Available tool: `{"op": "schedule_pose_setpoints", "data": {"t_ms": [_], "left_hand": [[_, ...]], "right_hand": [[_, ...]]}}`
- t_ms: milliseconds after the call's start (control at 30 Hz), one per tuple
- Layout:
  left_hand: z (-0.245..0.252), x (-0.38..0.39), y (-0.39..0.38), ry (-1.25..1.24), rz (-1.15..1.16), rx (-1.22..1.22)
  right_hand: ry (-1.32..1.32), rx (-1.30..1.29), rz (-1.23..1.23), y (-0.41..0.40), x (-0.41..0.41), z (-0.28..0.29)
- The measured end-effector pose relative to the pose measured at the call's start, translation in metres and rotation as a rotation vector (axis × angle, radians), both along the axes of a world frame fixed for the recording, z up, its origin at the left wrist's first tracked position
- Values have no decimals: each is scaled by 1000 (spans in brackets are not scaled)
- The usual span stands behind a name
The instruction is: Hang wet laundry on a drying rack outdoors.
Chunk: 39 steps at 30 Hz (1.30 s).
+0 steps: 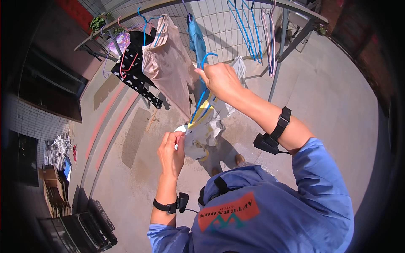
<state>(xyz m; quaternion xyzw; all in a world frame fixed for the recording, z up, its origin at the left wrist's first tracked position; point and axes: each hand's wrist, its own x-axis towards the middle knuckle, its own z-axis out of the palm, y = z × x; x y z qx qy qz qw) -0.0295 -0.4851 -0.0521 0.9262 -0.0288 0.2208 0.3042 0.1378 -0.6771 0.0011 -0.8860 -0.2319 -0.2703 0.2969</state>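
Observation:
My right hand (221,78) grips a blue hanger (198,107) just under its hook, which points up beside the hanging clothes. A white and yellow patterned garment (202,134) hangs on that hanger, partly hidden by my right hand and forearm. Lower and to the left, my left hand (172,150) pinches the garment's edge between thumb and fingers. Behind the hanger, beige trousers (169,63) hang from a metal rack (202,3) on a blue hanger, next to a black garment with white spots (131,60). A blue garment (196,34) hangs to their right.
Bare blue hangers (246,31) and pink hangers (269,41) hang at the rack's right part. The rack's slanted leg (294,41) stands on the right. At lower left are a cardboard box (52,189) and a black crate (85,231). A tiled wall (218,25) stands behind.

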Motion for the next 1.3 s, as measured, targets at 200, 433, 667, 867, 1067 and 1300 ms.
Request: {"op": "schedule_pose_setpoints", "data": {"t_ms": [200,433,667,867,1067,1300], "left_hand": [[16,3,-10,151,6,-170],[43,20,-42,142,-113,-253],[73,73,-55,18,-54,-252],[85,85,-72,-27,-129,-285],[35,46,-36,234,-119,-395],[-20,-17,37,417,173,-597]], "right_hand": [[112,-24,-9,-3,27,4],[109,54,12,-15,75,42],[145,120,31,-18,137,88],[-19,92,-57,-39,196,116],[-187,6,-192,-51,250,121],[-260,-119,-270,-35,267,107]]}}
